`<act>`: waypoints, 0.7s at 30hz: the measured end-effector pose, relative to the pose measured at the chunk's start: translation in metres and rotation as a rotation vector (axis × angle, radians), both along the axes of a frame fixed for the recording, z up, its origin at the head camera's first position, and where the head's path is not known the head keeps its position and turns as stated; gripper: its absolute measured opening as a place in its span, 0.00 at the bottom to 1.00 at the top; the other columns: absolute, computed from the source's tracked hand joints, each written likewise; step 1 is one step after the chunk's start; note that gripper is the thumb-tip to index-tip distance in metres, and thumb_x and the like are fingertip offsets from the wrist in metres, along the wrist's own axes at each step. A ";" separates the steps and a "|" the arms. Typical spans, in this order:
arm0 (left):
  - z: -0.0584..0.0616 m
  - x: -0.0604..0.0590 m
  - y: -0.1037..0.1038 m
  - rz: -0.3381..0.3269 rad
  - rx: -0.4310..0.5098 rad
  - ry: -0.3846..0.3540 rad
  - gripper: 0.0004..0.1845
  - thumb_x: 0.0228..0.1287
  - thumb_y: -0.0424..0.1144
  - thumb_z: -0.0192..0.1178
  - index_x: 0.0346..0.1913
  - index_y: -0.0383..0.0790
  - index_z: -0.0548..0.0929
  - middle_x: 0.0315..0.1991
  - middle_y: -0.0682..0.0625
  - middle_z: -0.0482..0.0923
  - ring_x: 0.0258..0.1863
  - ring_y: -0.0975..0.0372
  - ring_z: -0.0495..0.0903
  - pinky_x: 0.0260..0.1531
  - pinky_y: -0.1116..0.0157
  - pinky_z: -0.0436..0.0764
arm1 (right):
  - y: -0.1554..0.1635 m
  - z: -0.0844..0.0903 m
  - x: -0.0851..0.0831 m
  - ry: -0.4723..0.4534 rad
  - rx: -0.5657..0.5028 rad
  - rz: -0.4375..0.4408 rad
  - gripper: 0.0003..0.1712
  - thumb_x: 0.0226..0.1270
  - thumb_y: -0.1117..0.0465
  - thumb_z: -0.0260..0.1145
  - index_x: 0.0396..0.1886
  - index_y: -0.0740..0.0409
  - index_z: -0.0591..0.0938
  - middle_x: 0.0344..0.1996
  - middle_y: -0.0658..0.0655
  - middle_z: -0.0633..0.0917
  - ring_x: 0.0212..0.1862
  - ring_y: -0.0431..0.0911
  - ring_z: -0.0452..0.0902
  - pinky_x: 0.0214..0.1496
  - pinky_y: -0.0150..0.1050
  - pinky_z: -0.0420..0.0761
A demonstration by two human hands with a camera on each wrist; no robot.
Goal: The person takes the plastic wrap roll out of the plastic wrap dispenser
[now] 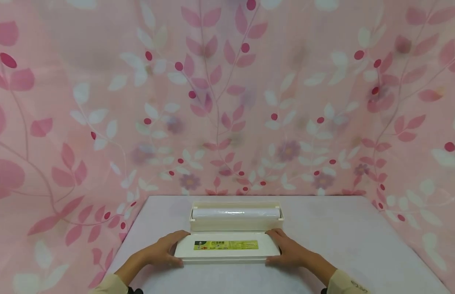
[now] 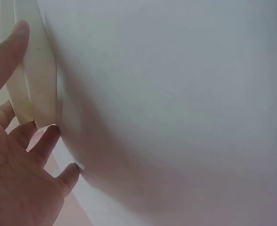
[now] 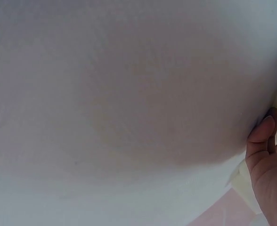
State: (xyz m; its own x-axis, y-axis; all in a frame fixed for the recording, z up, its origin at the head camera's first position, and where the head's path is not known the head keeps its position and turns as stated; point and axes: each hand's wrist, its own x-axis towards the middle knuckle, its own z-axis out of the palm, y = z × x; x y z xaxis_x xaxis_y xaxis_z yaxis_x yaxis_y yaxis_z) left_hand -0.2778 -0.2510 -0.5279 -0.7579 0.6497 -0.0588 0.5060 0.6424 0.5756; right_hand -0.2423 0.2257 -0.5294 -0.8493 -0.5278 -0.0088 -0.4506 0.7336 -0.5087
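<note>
Cling-film dispenser box (image 1: pixel 234 228), one of its kind and cream-coloured, sits in the middle of a pale lilac-white desk (image 1: pixel 359 245), closer to the near edge than to the back. Its lid (image 1: pixel 227 247) is folded open toward the person and lies flat, showing a single green and yellow label (image 1: pixel 225 245), while one roll of clear film (image 1: pixel 236 212) rests in the open trough behind it. Two hands work here: the left hand (image 1: pixel 165 250) holds the lid's left end and the right hand (image 1: pixel 289 250) holds its right end, fingers bent lightly round the edges, thumbs on top. From the left wrist, the fingers (image 2: pixel 9 56) are spread and pressed against the cream plastic; from the right wrist, only a thumb tip (image 3: pixel 263 134) shows beside the box edge. Behind and on both sides of the desk hangs a pink curtain (image 1: pixel 102 102) printed with leaves, berries and small flowers. Beige sleeve cuffs show at both wrists.
</note>
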 end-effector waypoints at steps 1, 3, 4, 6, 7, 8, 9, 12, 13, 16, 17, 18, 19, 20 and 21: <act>-0.002 0.003 -0.002 -0.004 -0.005 0.002 0.47 0.49 0.57 0.74 0.71 0.47 0.66 0.68 0.50 0.70 0.66 0.51 0.69 0.64 0.42 0.68 | -0.002 -0.002 0.003 -0.016 -0.001 -0.015 0.54 0.52 0.31 0.71 0.71 0.56 0.64 0.63 0.56 0.68 0.59 0.49 0.70 0.60 0.47 0.76; -0.004 0.006 -0.003 -0.009 0.012 0.021 0.46 0.50 0.58 0.74 0.71 0.48 0.66 0.68 0.51 0.70 0.65 0.53 0.69 0.64 0.42 0.68 | -0.004 -0.005 0.005 -0.008 -0.028 -0.045 0.53 0.51 0.32 0.73 0.69 0.55 0.65 0.62 0.55 0.68 0.59 0.49 0.70 0.61 0.51 0.75; -0.004 0.006 -0.003 -0.006 0.015 0.025 0.46 0.50 0.58 0.73 0.71 0.49 0.66 0.68 0.51 0.69 0.66 0.53 0.69 0.64 0.42 0.67 | -0.005 -0.005 0.005 -0.003 -0.041 -0.051 0.53 0.50 0.33 0.74 0.69 0.55 0.65 0.62 0.55 0.68 0.59 0.49 0.70 0.61 0.52 0.75; -0.004 0.007 -0.006 0.002 0.002 0.028 0.46 0.50 0.59 0.73 0.71 0.51 0.66 0.69 0.52 0.69 0.66 0.53 0.69 0.64 0.41 0.67 | -0.007 -0.007 0.007 -0.005 -0.055 -0.057 0.52 0.50 0.33 0.74 0.69 0.53 0.66 0.63 0.54 0.68 0.59 0.48 0.70 0.61 0.52 0.75; -0.003 0.006 -0.006 0.004 0.001 0.033 0.46 0.49 0.58 0.73 0.71 0.50 0.66 0.69 0.51 0.69 0.66 0.52 0.69 0.64 0.40 0.67 | -0.007 -0.007 0.005 -0.005 -0.053 -0.053 0.52 0.50 0.33 0.74 0.69 0.53 0.66 0.63 0.53 0.68 0.59 0.48 0.70 0.61 0.51 0.75; -0.003 0.005 -0.007 0.005 -0.005 0.038 0.46 0.49 0.58 0.74 0.70 0.50 0.66 0.68 0.51 0.70 0.65 0.52 0.69 0.63 0.40 0.67 | -0.006 -0.007 0.004 -0.007 -0.052 -0.046 0.52 0.50 0.32 0.73 0.69 0.53 0.66 0.63 0.53 0.69 0.60 0.48 0.70 0.62 0.50 0.75; -0.002 0.005 -0.007 0.006 -0.013 0.043 0.46 0.49 0.59 0.74 0.70 0.49 0.67 0.68 0.50 0.70 0.66 0.51 0.69 0.63 0.40 0.67 | -0.006 -0.007 0.003 -0.010 -0.052 -0.038 0.53 0.50 0.32 0.73 0.70 0.53 0.66 0.63 0.53 0.69 0.60 0.48 0.70 0.62 0.49 0.75; -0.002 0.006 -0.009 0.006 -0.018 0.044 0.46 0.49 0.58 0.74 0.70 0.48 0.67 0.67 0.50 0.71 0.65 0.50 0.70 0.63 0.40 0.68 | -0.006 -0.008 0.002 -0.004 -0.051 -0.024 0.53 0.50 0.32 0.73 0.70 0.54 0.66 0.63 0.53 0.69 0.60 0.48 0.70 0.62 0.48 0.75; -0.002 0.006 -0.009 0.004 -0.012 0.042 0.46 0.49 0.58 0.74 0.70 0.48 0.67 0.67 0.50 0.71 0.65 0.51 0.70 0.63 0.40 0.68 | -0.006 -0.008 0.002 -0.001 -0.052 -0.024 0.53 0.50 0.32 0.73 0.69 0.54 0.66 0.63 0.53 0.69 0.60 0.48 0.70 0.63 0.48 0.75; -0.004 0.007 -0.009 0.004 -0.006 0.032 0.45 0.50 0.58 0.74 0.70 0.50 0.67 0.67 0.53 0.71 0.65 0.53 0.70 0.64 0.42 0.68 | -0.005 -0.007 0.003 0.010 -0.051 -0.028 0.53 0.49 0.33 0.74 0.69 0.54 0.67 0.63 0.53 0.70 0.60 0.48 0.70 0.63 0.49 0.75; -0.004 0.007 -0.008 0.002 -0.005 0.033 0.45 0.50 0.58 0.73 0.70 0.50 0.67 0.67 0.53 0.71 0.65 0.54 0.70 0.64 0.42 0.68 | -0.005 -0.006 0.004 0.010 -0.048 -0.030 0.53 0.49 0.32 0.74 0.69 0.54 0.67 0.63 0.53 0.70 0.60 0.48 0.70 0.63 0.49 0.75; -0.005 0.007 -0.008 -0.001 -0.006 0.037 0.44 0.50 0.58 0.73 0.70 0.51 0.67 0.67 0.54 0.71 0.64 0.55 0.70 0.63 0.43 0.68 | -0.004 -0.006 0.004 0.007 -0.042 -0.030 0.53 0.49 0.32 0.74 0.69 0.54 0.67 0.63 0.53 0.70 0.60 0.48 0.70 0.63 0.49 0.75; -0.005 0.007 -0.008 -0.003 -0.009 0.045 0.44 0.50 0.58 0.73 0.69 0.51 0.67 0.66 0.54 0.71 0.64 0.56 0.70 0.63 0.44 0.69 | -0.004 -0.005 0.004 0.008 -0.038 -0.028 0.53 0.50 0.32 0.73 0.69 0.54 0.67 0.63 0.53 0.70 0.60 0.48 0.70 0.62 0.49 0.75; -0.004 0.006 -0.008 -0.004 -0.011 0.053 0.44 0.50 0.58 0.73 0.69 0.51 0.67 0.66 0.54 0.71 0.63 0.56 0.70 0.63 0.44 0.69 | -0.004 -0.005 0.003 0.009 -0.035 -0.023 0.53 0.50 0.31 0.73 0.69 0.55 0.67 0.63 0.54 0.70 0.60 0.49 0.70 0.62 0.49 0.75; -0.004 0.006 -0.008 -0.004 -0.012 0.059 0.44 0.50 0.58 0.73 0.69 0.51 0.67 0.66 0.54 0.71 0.63 0.56 0.71 0.62 0.44 0.70 | -0.004 -0.004 0.003 0.010 -0.035 -0.018 0.53 0.50 0.31 0.73 0.69 0.55 0.67 0.63 0.54 0.70 0.60 0.49 0.71 0.63 0.50 0.75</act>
